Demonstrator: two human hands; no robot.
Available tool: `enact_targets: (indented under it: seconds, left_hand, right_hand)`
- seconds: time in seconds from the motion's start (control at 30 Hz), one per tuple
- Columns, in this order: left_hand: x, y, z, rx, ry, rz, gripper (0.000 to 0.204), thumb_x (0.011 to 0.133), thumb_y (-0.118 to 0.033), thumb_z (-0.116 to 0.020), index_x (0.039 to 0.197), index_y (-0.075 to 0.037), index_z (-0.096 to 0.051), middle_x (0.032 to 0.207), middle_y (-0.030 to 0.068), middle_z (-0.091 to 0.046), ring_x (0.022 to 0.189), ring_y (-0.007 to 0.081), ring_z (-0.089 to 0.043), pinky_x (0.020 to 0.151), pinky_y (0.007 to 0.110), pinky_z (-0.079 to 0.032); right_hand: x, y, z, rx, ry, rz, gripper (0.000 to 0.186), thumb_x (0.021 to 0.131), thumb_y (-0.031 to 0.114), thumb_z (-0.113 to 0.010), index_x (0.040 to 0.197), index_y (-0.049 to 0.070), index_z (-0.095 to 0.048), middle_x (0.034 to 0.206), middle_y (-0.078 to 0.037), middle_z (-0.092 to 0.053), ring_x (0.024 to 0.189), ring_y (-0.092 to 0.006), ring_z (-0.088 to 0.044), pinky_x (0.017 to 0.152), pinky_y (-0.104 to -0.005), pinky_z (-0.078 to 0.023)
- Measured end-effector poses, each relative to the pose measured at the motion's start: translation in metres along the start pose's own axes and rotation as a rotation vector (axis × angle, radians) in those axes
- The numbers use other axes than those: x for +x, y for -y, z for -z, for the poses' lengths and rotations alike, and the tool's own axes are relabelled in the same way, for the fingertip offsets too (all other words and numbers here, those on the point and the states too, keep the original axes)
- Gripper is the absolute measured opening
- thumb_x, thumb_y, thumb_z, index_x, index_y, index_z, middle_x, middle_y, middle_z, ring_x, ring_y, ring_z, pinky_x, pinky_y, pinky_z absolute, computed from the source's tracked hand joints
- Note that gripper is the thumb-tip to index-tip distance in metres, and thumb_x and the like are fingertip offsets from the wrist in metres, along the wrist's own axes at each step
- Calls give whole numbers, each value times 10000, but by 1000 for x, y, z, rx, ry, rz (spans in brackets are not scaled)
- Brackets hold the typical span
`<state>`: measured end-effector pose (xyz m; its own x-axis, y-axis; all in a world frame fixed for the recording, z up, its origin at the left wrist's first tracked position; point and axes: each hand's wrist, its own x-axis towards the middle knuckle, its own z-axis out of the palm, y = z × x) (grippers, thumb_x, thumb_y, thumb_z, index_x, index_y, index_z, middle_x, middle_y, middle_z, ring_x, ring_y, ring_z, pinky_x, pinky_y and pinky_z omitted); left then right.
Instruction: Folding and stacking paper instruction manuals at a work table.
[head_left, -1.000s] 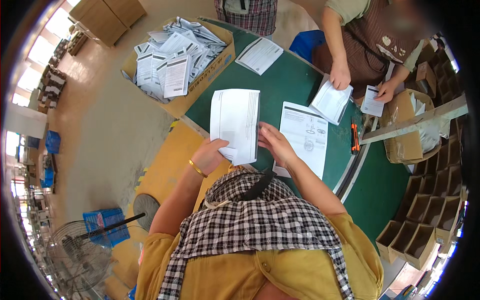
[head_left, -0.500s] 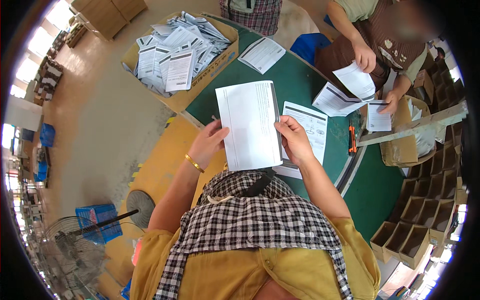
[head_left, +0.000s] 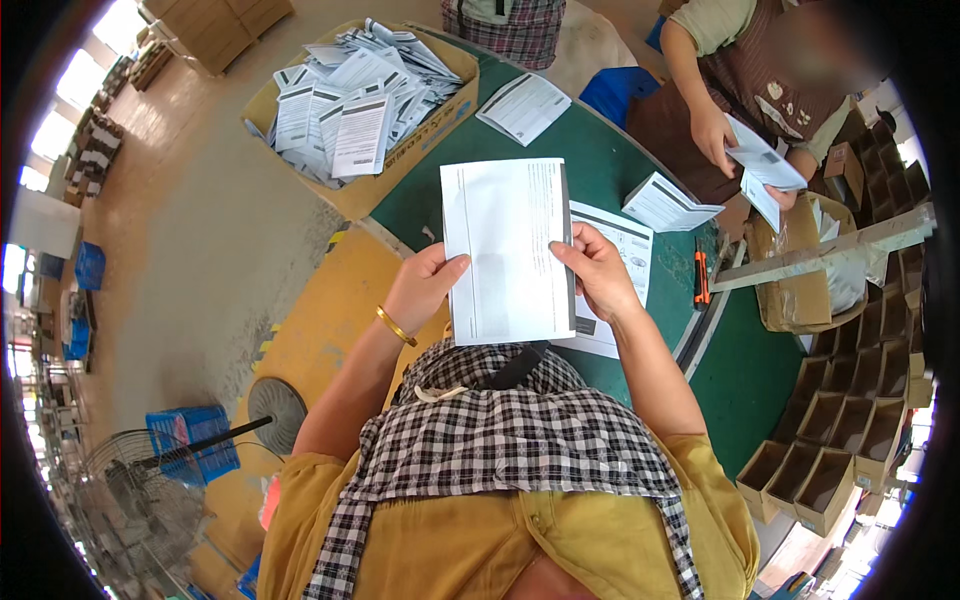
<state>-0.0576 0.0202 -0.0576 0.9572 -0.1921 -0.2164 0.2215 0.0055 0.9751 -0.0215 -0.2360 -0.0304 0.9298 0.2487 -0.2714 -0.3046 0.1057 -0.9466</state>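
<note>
A white printed sheet (head_left: 508, 250), apparently folded, is held upright in front of my apron between both hands. My left hand (head_left: 424, 287) pinches its left edge, thumb on the face toward me. On the opposite edge, my right hand (head_left: 598, 272) grips it the same way, thumb in front and fingers behind. Partly hidden behind that hand, a flat printed sheet (head_left: 628, 238) with small drawings lies on the green table (head_left: 590, 160). Farther back on the table rests a folded leaflet (head_left: 524, 108).
A cardboard box (head_left: 425, 130) heaped with folded leaflets stands at the far left. An orange-and-black cutter (head_left: 701, 275) lies by a metal strip at right. Across the table, a co-worker's hands (head_left: 713, 138) hold paper near a standing folded leaflet (head_left: 668, 204). A fan (head_left: 150, 490) stands lower left.
The sheet in my hands has shifted slightly right, and my left hand has moved farther onto its edge. The co-worker has lifted papers off the table toward their body.
</note>
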Motion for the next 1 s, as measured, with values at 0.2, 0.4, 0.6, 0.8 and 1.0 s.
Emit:
enact_targets:
  seconds: [0.2, 0.4, 0.6, 0.8, 1.0]
  left_hand:
    - [-3, -6, -2, -97, 31, -25, 247, 957, -148, -498, 1154, -11, -556, 978, 7, -627, 855, 68, -583, 759, 239, -485]
    - [-9, -8, 7, -412, 206, -93, 127, 952, -74, -461, 1013, -65, -572, 928, 16, -620, 803, 84, -604, 711, 238, -506]
    - [-5, -2, 19, -375, 307, -27, 164, 928, -5, -435, 901, -70, -584, 903, 11, -613, 816, 85, -591, 735, 240, -496]
    - [14, -22, 35, 399, 332, -320, 184, 928, -56, -471, 1073, -54, -583, 1028, 53, -612, 950, 159, -588, 842, 307, -468]
    - [41, -65, -18, 446, 353, -188, 241, 891, -204, -592, 1056, -37, -647, 1019, 61, -655, 921, 161, -613, 799, 300, -473]
  right_hand:
    - [-6, 4, 4, -47, 53, 59, 146, 900, 127, -607, 1035, 75, -588, 731, 67, -565, 512, 13, -434, 381, -149, -305]
    - [-14, 14, 20, -91, 341, 149, 290, 870, -31, -432, 1000, 37, -683, 842, -16, -606, 635, -73, -530, 587, -215, -452]
    - [-18, 22, 22, -322, 397, 313, 219, 865, -17, -506, 998, 36, -672, 950, -26, -583, 714, -89, -530, 650, -221, -439]
    - [-12, 21, 9, -618, 149, 458, 130, 858, 11, -580, 966, 43, -645, 907, -38, -562, 749, -107, -536, 665, -231, -431]
    - [-11, 46, -15, -680, 249, 380, 247, 842, -18, -589, 1079, 50, -594, 882, -23, -564, 761, -101, -528, 677, -231, -433]
